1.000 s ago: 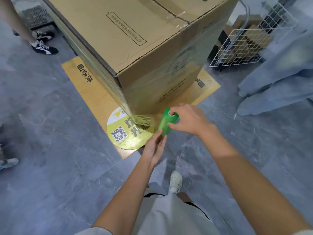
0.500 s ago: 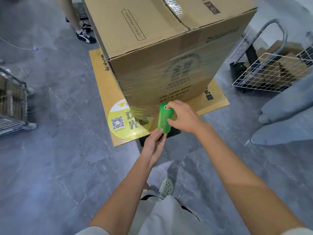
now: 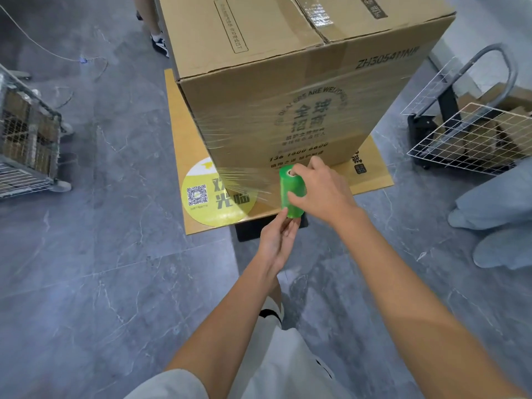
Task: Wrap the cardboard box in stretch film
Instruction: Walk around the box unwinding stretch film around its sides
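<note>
A large cardboard box (image 3: 288, 90) stands on a flat yellow-brown board (image 3: 178, 156) on the floor. Clear stretch film (image 3: 239, 180) covers the lower half of its near face and runs taut from the box's left corner to a green film roll (image 3: 290, 191), held upright just in front of the box's bottom edge. My right hand (image 3: 322, 194) grips the roll from the right, fingers over its top end. My left hand (image 3: 277, 240) sits under the roll, fingertips touching its bottom end.
A wire cage cart (image 3: 26, 139) stands at the left. A white wire basket on a trolley (image 3: 472, 136) is at the right, with grey bags (image 3: 501, 220) nearer. Someone's legs and shoe (image 3: 158, 41) are behind the box. Grey tiled floor surrounds the board.
I have moved round the box's corner to its printed face. The roll and both hands travelled right along that face, drawing more film off the corner.
</note>
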